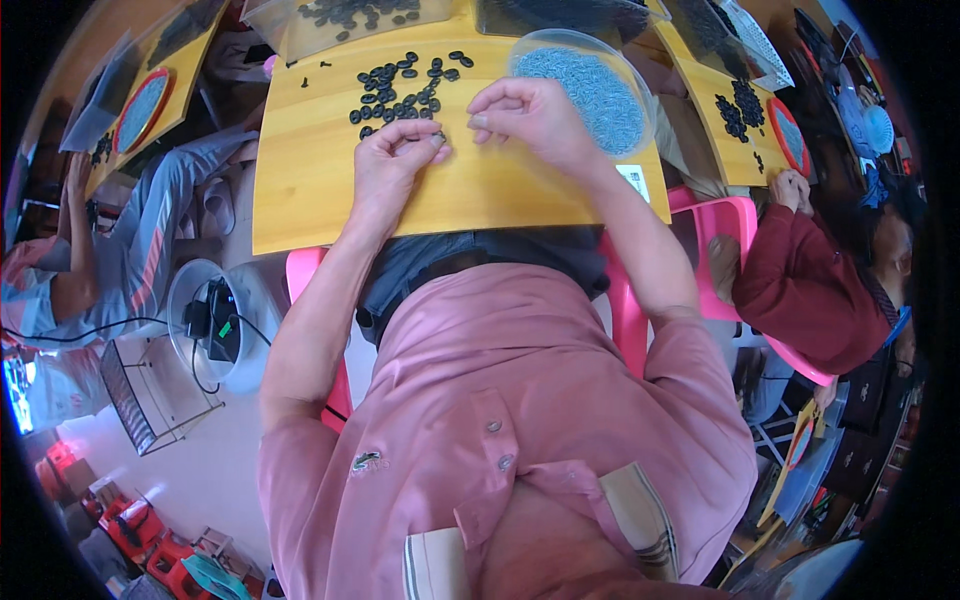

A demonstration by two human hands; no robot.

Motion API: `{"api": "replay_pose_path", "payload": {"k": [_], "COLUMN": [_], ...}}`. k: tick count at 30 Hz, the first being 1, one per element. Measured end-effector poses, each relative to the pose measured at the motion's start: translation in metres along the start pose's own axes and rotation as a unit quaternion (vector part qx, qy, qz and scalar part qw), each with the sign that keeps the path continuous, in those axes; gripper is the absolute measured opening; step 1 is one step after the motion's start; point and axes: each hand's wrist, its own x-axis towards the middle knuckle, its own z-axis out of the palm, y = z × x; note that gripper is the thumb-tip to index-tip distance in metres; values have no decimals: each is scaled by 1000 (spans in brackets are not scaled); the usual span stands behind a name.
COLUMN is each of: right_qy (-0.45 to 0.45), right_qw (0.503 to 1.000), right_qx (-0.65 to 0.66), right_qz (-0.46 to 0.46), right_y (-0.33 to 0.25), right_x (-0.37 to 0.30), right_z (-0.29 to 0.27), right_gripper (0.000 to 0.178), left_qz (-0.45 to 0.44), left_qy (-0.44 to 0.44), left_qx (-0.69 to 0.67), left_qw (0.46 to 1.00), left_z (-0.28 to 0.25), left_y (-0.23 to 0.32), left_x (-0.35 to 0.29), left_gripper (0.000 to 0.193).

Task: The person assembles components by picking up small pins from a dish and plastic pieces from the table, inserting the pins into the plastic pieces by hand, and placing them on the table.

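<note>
Head view: left hand [398, 165] clamps a small dark piece [438, 137] over the worktop [490, 205], near black ovals [385, 96]; whether the right hand [530, 117] grips anything, I cannot tell. A slack pinch could drop the piece among them.

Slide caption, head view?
Left hand beside black oval pieces, right hand near round clear plastic tub of blue pieces, over yellow wooden table.

A white label [636, 182], its print illegible to me, marks my tabletop [500, 205]; an embroidered emblem [369, 461], my shirt [440, 350].
</note>
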Motion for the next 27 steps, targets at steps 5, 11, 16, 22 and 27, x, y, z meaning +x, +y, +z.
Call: {"api": "replay_pose_path", "payload": {"k": [5,11,16,22,27], "right_qy": [-7,2,3,16,15], "right_qw": [999,996,996,995,987], "right_qx": [-22,-87,-91,-97,-160], "right_qz": [37,9,2,-19,-12], "right_y": [12,20,19,26,7], "right_x": [2,5,3,4,-4], "right_z": [18,21,23,26,31], "right_gripper": [15,15,14,21,22], "left_qz": [1,9,7,16,20], "left_qy": [3,-8,-11,-12,4], "left_qx": [2,-14,-14,-12,4], "left_qw": [1000,1000,1000,1000,1000], "left_z": [4,2,2,2,2], "left_y": [1,-2,-2,-2,-6], "left_x": [-2,-2,-1,-2,-5], "left_gripper": [18,19,19,19,18]}}
